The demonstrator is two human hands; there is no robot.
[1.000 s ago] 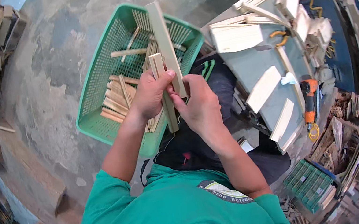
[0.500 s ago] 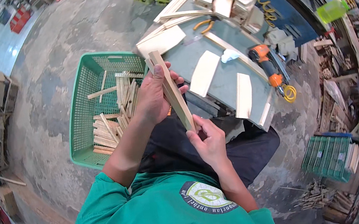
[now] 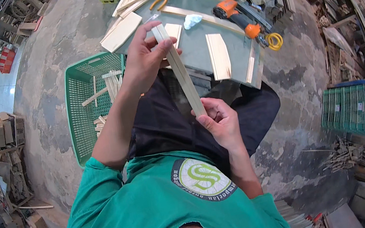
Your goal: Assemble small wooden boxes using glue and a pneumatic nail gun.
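A pair of slim pale wooden strips (image 3: 182, 74) lies together lengthwise between my hands, with a dark line running down them. My left hand (image 3: 147, 52) grips their upper end, thumb on one side and fingers on the other. At the lower end my right hand (image 3: 219, 120) pinches them between thumb and fingers. Just beyond is a low grey-green worktable (image 3: 199, 55), where a curved wooden panel (image 3: 219, 57) lies to the right. Another panel (image 3: 174, 33) is partly hidden behind my left hand and the strips.
To the left stands a green plastic basket (image 3: 78, 117) with wooden strips in it. The table holds orange-handled pliers (image 3: 159, 2), a crumpled white piece (image 3: 192, 20) and an orange and black nail gun (image 3: 239, 17) beside a coiled yellow hose (image 3: 274, 40). Green crates (image 3: 345, 108) sit at right.
The strips have turned and now sit closely side by side, where their upper ends stood slightly apart. Both hands still hold them. The whole view has shifted, with the table higher in it.
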